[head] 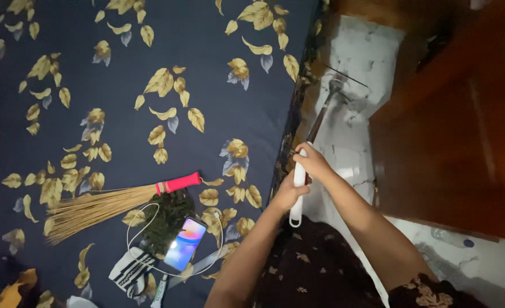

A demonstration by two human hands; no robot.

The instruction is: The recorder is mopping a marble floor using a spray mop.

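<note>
Fingers (315, 162) of both hands are clenched around the white handle of a long-handled mop (299, 188), held past the bed's (218, 34) right edge so its head reaches the marble floor (361, 51).

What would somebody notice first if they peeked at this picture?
Probably the glowing phone lying low on the dark, leaf-patterned bedsheet, with a stick broom with a pink grip just left of it. Next, at the bed's right edge, the left hand and right hand both grip a white-handled mop reaching down to the marble floor.
</note>
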